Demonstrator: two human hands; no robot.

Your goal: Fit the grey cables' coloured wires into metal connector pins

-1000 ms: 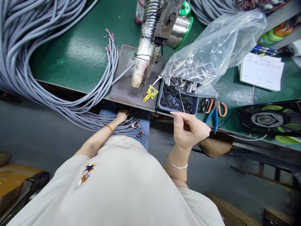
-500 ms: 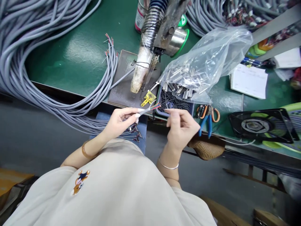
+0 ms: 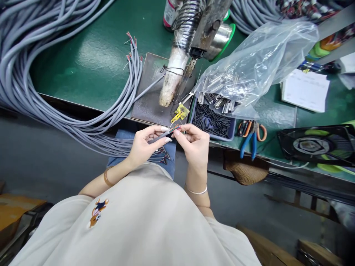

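Note:
My left hand [image 3: 142, 146] is closed around a grey cable [image 3: 156, 139] close to its stripped end. Thin coloured wires [image 3: 174, 129], red, green and others, fan out from that end. The fingertips of my right hand [image 3: 196, 146] are pinched on these wires, almost touching the left fingers. Just beyond my hands, a yellow clip-like piece [image 3: 179, 113] sits at the edge of a brown board [image 3: 145, 99]. More grey cables [image 3: 119, 145] with small dark connectors [image 3: 163, 155] on their ends lie across my lap.
A wrapped hose nozzle [image 3: 172, 81] hangs over the board, beside a solder spool [image 3: 220, 40]. Right of it, a tray [image 3: 232, 131] holds black tubes beneath a plastic bag [image 3: 257, 62] of metal connectors. Pliers [image 3: 251, 142] and a fan [image 3: 316, 146] lie farther right. Grey cable bundles [image 3: 24, 66] cover the left.
My right hand has moved left from beside the tray to the cable end and now pinches the coloured wires. My left hand keeps its hold on the cable. The view has shifted slightly.

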